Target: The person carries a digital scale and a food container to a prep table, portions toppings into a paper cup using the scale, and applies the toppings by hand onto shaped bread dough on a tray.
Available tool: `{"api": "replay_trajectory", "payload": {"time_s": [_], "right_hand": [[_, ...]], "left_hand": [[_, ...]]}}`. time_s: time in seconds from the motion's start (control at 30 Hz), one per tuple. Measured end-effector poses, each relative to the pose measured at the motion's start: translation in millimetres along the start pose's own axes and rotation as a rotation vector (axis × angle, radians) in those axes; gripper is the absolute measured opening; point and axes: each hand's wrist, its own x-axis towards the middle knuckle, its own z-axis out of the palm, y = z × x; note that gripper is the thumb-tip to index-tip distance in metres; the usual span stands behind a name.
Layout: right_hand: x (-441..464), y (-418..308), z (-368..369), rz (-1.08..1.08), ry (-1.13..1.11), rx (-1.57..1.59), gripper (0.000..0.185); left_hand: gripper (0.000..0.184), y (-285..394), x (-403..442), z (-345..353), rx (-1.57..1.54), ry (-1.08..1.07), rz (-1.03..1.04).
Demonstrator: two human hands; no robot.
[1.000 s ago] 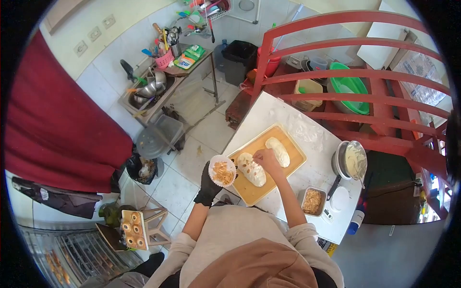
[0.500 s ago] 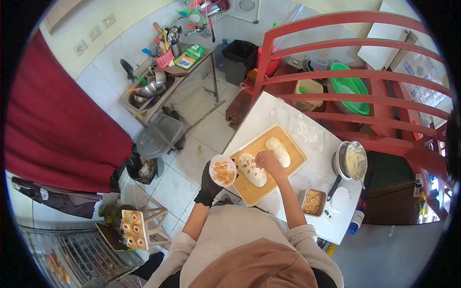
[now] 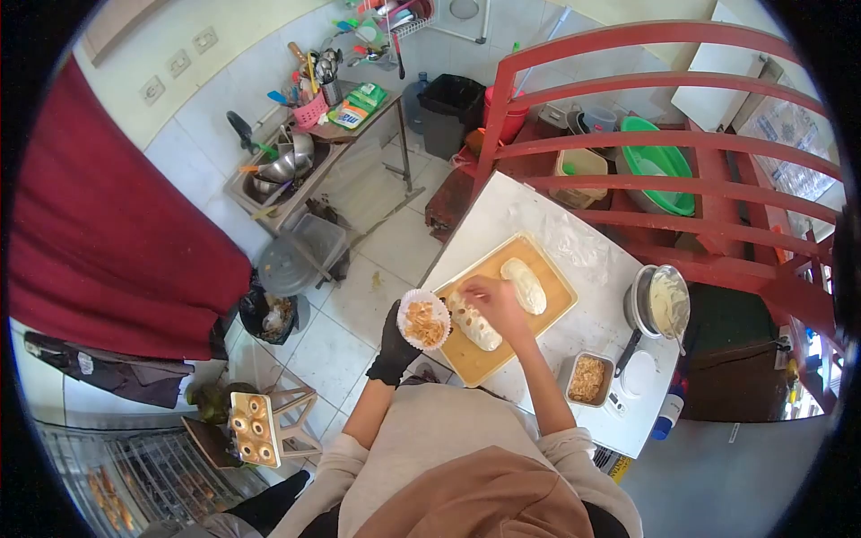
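Note:
My left hand (image 3: 395, 348), in a black glove, holds a white fluted paper cup (image 3: 424, 320) with light-brown flakes in it, beside the tray's left edge. My bare right hand (image 3: 495, 299) is over the far end of a white-coated loaf (image 3: 475, 327) dotted with brown flakes. Its fingers are bunched together, and whatever is between them is too small to make out. A second white loaf (image 3: 524, 286), without visible flakes, lies to the right on the same yellowish tray (image 3: 471, 372).
On the white table (image 3: 480, 215) are a metal tin of brown crumbs (image 3: 587, 377), a scale (image 3: 635, 377), a dark-handled tool (image 3: 628, 352) and a bowl of cream (image 3: 666, 303). A red railing (image 3: 664, 215) borders the far side. A stool with a tray of rings (image 3: 255, 429) stands left.
My right hand has moved slightly left and away from me, toward the far end of the flaked loaf. The left hand and paper cup have shifted slightly right.

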Motion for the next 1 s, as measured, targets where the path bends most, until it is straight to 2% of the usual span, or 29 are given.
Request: {"api": "replay_trajectory", "payload": {"time_s": [0.03,0.07,0.1,0.13,0.17,0.2,0.23,0.33,0.47,0.5,0.53,0.57,0.63,0.67,0.7,0.73,0.8,0.83,0.9,0.93,1.0], "right_hand": [[-3,-12,6,0.004,0.003,0.001,0.011],[-8,-22,14,-0.012,-0.122,0.008,0.014],[-12,-27,21,-0.030,-0.246,0.015,0.017],[-15,-24,30,-0.030,-0.243,0.017,0.017],[-18,-20,39,-0.158,-0.217,-0.141,0.017],[-19,-17,46,-0.284,-0.191,-0.301,0.018],[-21,-13,50,-0.283,-0.190,-0.301,0.018],[-22,-11,53,-0.193,-0.279,-0.309,0.018],[-16,-12,49,-0.117,-0.271,-0.258,0.015],[-14,-13,46,-0.092,-0.277,-0.263,0.014],[-12,-12,45,-0.092,-0.276,-0.264,0.014],[-10,-9,44,-0.070,-0.265,-0.163,0.013],[-8,-5,44,-0.049,-0.253,-0.063,0.011],[-8,-4,44,-0.153,-0.167,-0.068,0.011],[-8,-3,44,-0.255,-0.080,-0.073,0.011],[-8,-2,43,-0.255,-0.078,-0.075,0.011],[-9,0,40,-0.041,-0.185,0.074,0.017],[-9,3,39,-0.040,-0.182,0.073,0.017],[-9,8,39,0.164,-0.213,0.199,0.021],[-10,8,37,0.166,-0.212,0.199,0.021],[-10,6,32,0.098,-0.206,0.138,0.020]], "left_hand": [[0.041,1,-1,5,0.090,0.014,0.048],[0.041,-3,1,4,0.091,0.011,0.044],[0.041,-6,3,2,0.444,-0.065,0.164],[0.041,-8,5,-1,0.797,-0.141,0.286],[0.041,-7,4,1,0.800,-0.142,0.284],[0.037,-5,4,2,0.632,-0.130,0.149],[0.034,-4,3,5,0.462,-0.118,0.015],[0.041,9,-6,27,0.511,-0.132,0.087],[0.043,1,0,13,0.458,-0.134,0.007],[0.039,-4,4,7,0.159,-0.099,-0.118],[0.045,-9,6,1,-0.140,-0.061,-0.239],[0.045,-9,5,1,-0.141,-0.061,-0.238],[0.040,-8,2,2,0.594,-0.238,0.027],[0.040,-9,3,1,0.593,-0.239,0.028],[0.039,-9,5,0,0.234,-0.218,-0.062],[0.039,-10,6,0,-0.125,-0.192,-0.150],[0.038,-8,9,5,-0.047,-0.233,-0.156],[0.038,-7,10,7,0.031,-0.271,-0.158],[0.038,2,3,26,0.136,-0.260,-0.113],[0.037,4,1,31,0.239,-0.246,-0.066],[0.037,5,5,30,0.173,-0.263,-0.102]]}}
